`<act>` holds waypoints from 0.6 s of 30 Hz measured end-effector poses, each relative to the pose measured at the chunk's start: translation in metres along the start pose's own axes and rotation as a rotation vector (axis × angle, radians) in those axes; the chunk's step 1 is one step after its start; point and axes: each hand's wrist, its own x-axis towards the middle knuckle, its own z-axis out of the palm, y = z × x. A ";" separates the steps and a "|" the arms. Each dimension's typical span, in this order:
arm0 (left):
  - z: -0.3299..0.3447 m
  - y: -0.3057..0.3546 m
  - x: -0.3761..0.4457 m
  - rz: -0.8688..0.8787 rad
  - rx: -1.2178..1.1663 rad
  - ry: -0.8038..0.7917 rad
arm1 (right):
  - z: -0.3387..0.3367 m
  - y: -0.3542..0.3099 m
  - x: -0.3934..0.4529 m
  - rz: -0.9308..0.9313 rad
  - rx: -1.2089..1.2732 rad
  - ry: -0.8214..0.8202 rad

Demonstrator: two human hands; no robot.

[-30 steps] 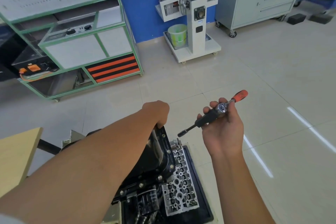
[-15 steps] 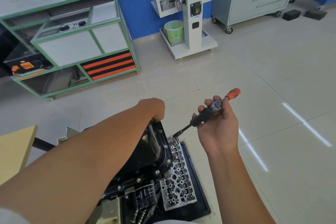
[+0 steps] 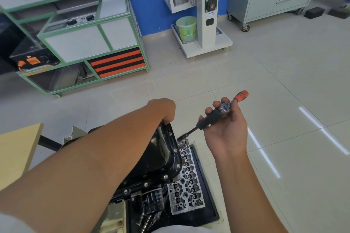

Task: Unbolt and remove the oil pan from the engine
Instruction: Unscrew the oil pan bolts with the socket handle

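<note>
Oil pan: the black oil pan [image 3: 166,157] sat on the engine [image 3: 149,195] just below the left hand's fingers, its flange bolts [image 3: 166,176] visibly in place along the near and right edges
Left hand: the left hand [image 3: 163,108] gripped the far rim of the pan, fingers curled over it, as it had in both earlier frames
Right hand: the right hand [image 3: 227,128] held the ratchet [image 3: 214,114], fingers wrapped round its black shaft, the orange handle end sticking out beyond the thumb
What changed: the socket tip [image 3: 180,138] had come down from open air a second earlier to just beside the far right corner of the flange; whether it was seated on a bolt could not be told
Meaning for the task: probably lining up on a corner bolt, so the unbolting looked early, with many bolts left
Cylinder head: a silver cylinder head [image 3: 186,181] lay in a black tray [image 3: 210,204] below the right hand, right of the pan
Camera: the view had drifted, so the white stand [image 3: 204,11] and green-framed rack [image 3: 85,30] sat lower than half a second before
</note>
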 end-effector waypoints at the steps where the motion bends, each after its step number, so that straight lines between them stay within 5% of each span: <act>1: 0.000 0.000 0.000 -0.006 -0.009 -0.017 | 0.000 0.001 0.001 0.003 0.002 -0.002; 18: -0.006 -0.005 0.001 0.009 -0.040 -0.025 | 0.008 0.009 0.012 -0.009 0.042 -0.031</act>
